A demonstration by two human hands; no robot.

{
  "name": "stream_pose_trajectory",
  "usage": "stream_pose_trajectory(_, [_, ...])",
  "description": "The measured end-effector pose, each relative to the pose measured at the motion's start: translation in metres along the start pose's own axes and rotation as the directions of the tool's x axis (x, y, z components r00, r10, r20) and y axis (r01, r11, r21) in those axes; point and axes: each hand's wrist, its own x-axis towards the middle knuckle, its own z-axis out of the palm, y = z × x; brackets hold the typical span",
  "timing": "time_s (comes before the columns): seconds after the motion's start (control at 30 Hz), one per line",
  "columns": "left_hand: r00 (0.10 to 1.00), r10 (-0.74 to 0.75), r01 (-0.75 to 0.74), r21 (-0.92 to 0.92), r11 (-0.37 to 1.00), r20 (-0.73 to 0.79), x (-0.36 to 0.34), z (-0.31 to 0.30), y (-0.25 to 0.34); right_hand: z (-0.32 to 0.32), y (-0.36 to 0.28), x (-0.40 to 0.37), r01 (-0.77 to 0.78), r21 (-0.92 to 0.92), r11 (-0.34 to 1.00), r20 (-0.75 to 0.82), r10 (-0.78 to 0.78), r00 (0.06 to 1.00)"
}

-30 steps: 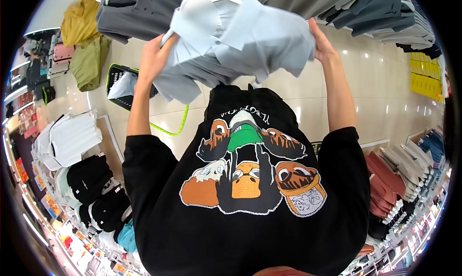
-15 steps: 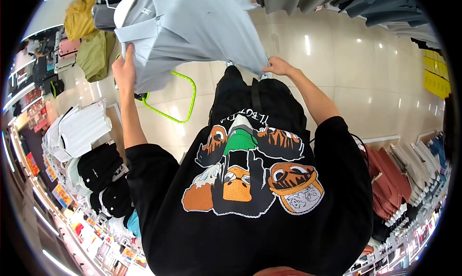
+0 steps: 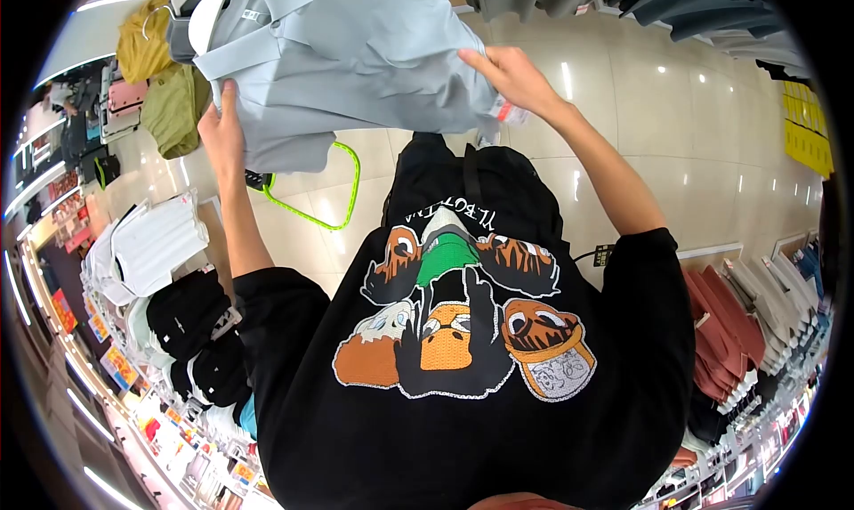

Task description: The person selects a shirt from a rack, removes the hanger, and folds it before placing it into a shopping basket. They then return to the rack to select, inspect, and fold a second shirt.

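Note:
A light grey-blue collared shirt (image 3: 356, 74) is stretched between my two hands at the top of the view. My left hand (image 3: 222, 132) grips its edge near the collar, with the thumb on top of the cloth. On the other side my right hand (image 3: 509, 76) pinches the cloth, thumb pointing left. A white and red tag (image 3: 509, 112) hangs from the shirt just below my right hand. Part of a white hanger (image 3: 209, 16) shows at the shirt's upper left. The fingers behind the cloth are hidden.
Olive trousers (image 3: 173, 109) and a yellow garment (image 3: 144, 43) hang at the upper left. A bright green loop (image 3: 356, 185) shows below the shirt. White shirts (image 3: 156, 238) and black garments (image 3: 187, 310) hang left, reddish garments (image 3: 722, 332) right. Glossy tiles (image 3: 658, 172) cover the floor.
My right hand has moved up and slightly right, raising the shirt's right side. The tag has come into view. My left hand has shifted slightly left, still holding the cloth.

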Motion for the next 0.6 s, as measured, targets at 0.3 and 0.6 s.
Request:
stream_pose_trajectory(0.3, [0.994,0.077,-0.075,-0.029,0.997,0.076,-0.018,0.009,0.017,-0.044,-0.102,0.002,-0.234,0.824,0.516,0.259,0.024,0.966])
stream_pose_trajectory(0.6, [0.968,0.087,-0.072,-0.071,0.995,0.235,-0.041,0.014,0.047,-0.05,-0.145,0.02,-0.393,0.919,-0.015,0.389,-0.113,0.914])
